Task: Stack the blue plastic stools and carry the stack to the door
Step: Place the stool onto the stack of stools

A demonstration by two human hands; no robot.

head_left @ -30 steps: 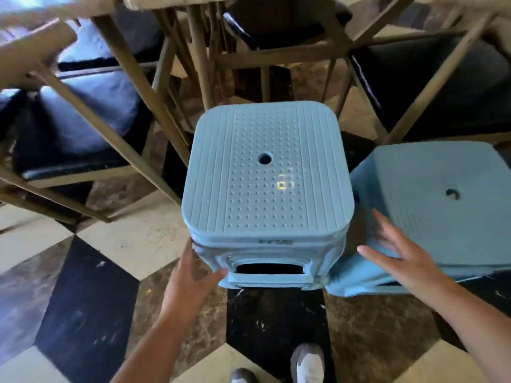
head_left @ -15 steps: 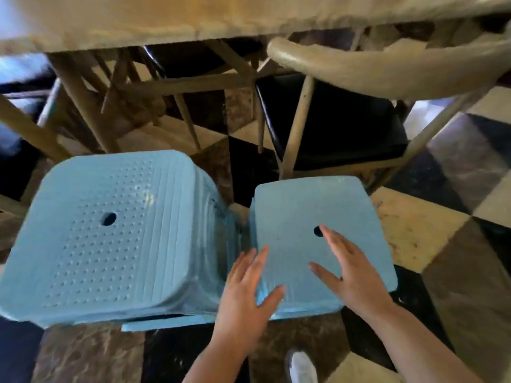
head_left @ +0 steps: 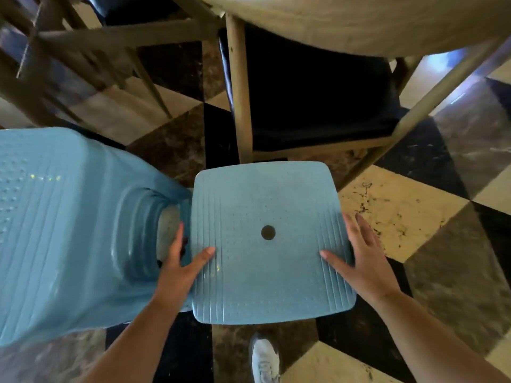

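Observation:
A blue plastic stool (head_left: 265, 269) with a round hole in its ribbed seat stands on the checkered floor in the middle of the view. My left hand (head_left: 179, 269) clasps its left edge, thumb on the seat and fingers down the side. My right hand (head_left: 365, 264) clasps the right edge the same way. A taller stack of blue stools (head_left: 63, 233) stands close on the left, almost touching the held stool; its left part runs out of frame.
A wooden chair with a black seat (head_left: 318, 106) stands right behind the stool, under a round table edge (head_left: 359, 20). More wooden chair legs (head_left: 91, 51) crowd the upper left. My white shoe (head_left: 265, 360) is on the floor below the stool.
The view has swung right, so the single stool is now centred. Both hands moved from hovering over its seat to gripping its left and right edges.

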